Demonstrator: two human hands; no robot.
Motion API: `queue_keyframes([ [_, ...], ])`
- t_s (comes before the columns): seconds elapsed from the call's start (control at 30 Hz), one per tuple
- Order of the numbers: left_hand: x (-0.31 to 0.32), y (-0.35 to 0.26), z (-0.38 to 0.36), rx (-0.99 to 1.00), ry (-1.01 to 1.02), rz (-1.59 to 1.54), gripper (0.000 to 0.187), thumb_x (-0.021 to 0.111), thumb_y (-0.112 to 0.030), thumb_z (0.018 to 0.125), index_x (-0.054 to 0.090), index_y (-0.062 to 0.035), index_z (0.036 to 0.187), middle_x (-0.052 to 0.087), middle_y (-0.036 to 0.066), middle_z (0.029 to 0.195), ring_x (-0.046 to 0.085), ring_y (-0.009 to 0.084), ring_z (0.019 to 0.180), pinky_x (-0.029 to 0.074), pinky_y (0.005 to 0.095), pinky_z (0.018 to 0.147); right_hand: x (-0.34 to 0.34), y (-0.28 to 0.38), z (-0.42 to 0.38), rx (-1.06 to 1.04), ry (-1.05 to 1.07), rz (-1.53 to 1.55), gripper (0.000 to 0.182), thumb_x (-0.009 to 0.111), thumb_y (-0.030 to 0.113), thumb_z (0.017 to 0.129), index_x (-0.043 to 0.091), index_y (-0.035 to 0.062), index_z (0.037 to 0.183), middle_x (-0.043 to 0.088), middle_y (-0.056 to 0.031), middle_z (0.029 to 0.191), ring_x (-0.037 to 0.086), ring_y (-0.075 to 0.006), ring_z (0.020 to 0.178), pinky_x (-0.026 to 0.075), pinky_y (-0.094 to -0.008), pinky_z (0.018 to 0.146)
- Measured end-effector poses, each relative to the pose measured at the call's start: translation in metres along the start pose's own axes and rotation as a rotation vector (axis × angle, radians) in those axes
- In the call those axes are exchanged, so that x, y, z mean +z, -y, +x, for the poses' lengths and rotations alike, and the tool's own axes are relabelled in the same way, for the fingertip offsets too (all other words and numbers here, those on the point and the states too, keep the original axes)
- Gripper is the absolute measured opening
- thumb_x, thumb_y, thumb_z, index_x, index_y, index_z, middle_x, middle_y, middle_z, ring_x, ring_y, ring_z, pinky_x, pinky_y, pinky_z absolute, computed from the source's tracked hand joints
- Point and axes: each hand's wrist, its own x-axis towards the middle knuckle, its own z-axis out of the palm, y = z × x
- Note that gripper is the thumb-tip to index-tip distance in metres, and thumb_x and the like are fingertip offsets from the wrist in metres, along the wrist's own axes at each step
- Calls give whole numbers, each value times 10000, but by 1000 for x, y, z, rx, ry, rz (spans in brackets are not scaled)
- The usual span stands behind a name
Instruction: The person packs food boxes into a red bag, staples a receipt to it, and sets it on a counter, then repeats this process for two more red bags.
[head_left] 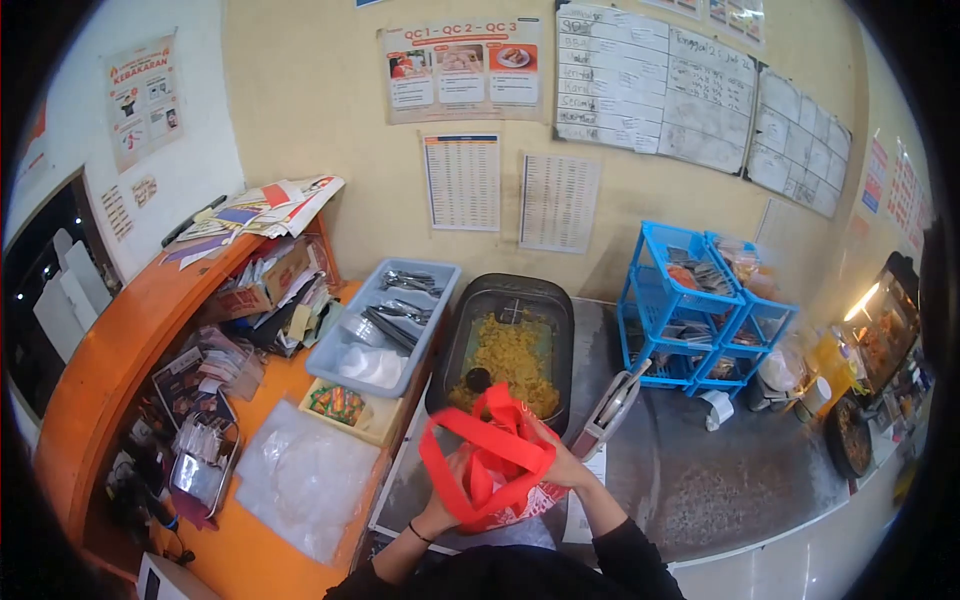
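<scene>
A red bag [508, 505] with wide loop handles [488, 437] and white print is close to my body, at the front edge of the counter. My left hand [447, 500] grips its left side, partly covered by a red strap, with a dark band around the wrist. On the right side of the bag, my right hand [562, 466] grasps it near the top; its fingertips are mostly hidden. Just beyond the bag, a dark rectangular pan [562, 345] holds yellow food [505, 350] and a dark round-ended utensil [479, 379].
Left of the pan stands a grey-blue tub [318, 352] with utensils, beside a small tray of colourful packets [336, 404] and clear plastic sheets [300, 480]. To the right are a long stapler-like tool [608, 412], blue stacked baskets [655, 372] and a dark pan [849, 438].
</scene>
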Motion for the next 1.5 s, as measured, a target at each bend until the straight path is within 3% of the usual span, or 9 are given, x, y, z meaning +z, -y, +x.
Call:
queue_keyframes([
  [0.13, 1, -7, 8, 3, 20, 59, 401, 653, -129, 656, 525, -34, 1024, 540, 155, 1011, 526, 266, 933, 393, 371, 824, 3, -21, -1, 29, -33, 107, 435, 636, 55, 716, 466, -16, 1111, 558, -59, 956, 499, -134, 950, 384, -286, 836],
  [0.17, 0, -11, 11, -76, -45, -194, 369, 634, -129, 676, 530, -19, 1012, 534, 149, 1034, 518, 268, 966, 385, 367, 848, 0, -21, 6, -330, -95, -159, 261, 571, 21, 755, 498, 4, 1005, 540, -33, 823, 493, -100, 801, 393, -249, 730],
  [0.27, -1, -16, 9, -260, -107, -345, 382, 632, -113, 682, 515, -9, 1030, 533, 132, 1051, 521, 266, 978, 394, 357, 849, 23, -4, -9, 44, -370, 392, 141, 547, -16, 751, 502, 61, 861, 503, 3, 684, 494, -81, 655, 394, -212, 596],
  [0.4, 19, 0, -7, -189, -284, -169, 332, 589, -98, 710, 505, -21, 1022, 531, 141, 1028, 524, 302, 935, 410, 375, 805, 74, -24, -12, -55, -816, 754, 270, 580, 21, 756, 502, 33, 1015, 548, -36, 873, 519, -146, 901, 399, -278, 833],
  [0.53, 12, -2, -22, -319, -239, -447, 431, 641, -78, 681, 470, -12, 1070, 527, 120, 1042, 495, 231, 1006, 398, 348, 849, 67, 21, -19, -10, -506, -34, 599, 684, 27, 679, 331, 34, 1164, 478, -71, 1061, 463, -163, 1028, 382, -301, 881],
  [0.67, 15, 0, -26, -241, -211, -646, 436, 673, -89, 667, 475, -4, 1047, 532, 106, 1023, 499, 196, 994, 401, 342, 854, 38, 13, -22, 425, -147, 39, 362, 688, 8, 652, 527, -8, 976, 503, -57, 1106, 451, -175, 1074, 437, -289, 812],
  [0.8, -15, -25, -5, -132, 5, -431, 451, 695, -149, 653, 486, -25, 1032, 527, 97, 998, 518, 225, 933, 411, 350, 807, 48, 8, -28, -201, -362, -757, 218, 683, 88, 630, 598, 51, 828, 558, -95, 918, 518, -264, 884, 394, -362, 758],
  [1.0, -2, -2, 11, -133, 212, -358, 542, 744, -235, 612, 486, -50, 1051, 511, 101, 1018, 507, 272, 939, 408, 355, 774, 78, 57, -22, -182, -490, -994, 226, 658, 122, 614, 591, 74, 824, 539, -141, 849, 499, -325, 822, 359, -403, 706],
  [1.5, 17, 3, 20, 118, 349, -401, 626, 688, -172, 691, 374, -90, 1227, 407, 88, 1207, 440, 207, 1056, 366, 346, 880, 73, 42, -12, 125, -186, -399, 274, 539, 16, 704, 485, 29, 972, 546, -173, 889, 542, -337, 839, 429, -386, 693],
])
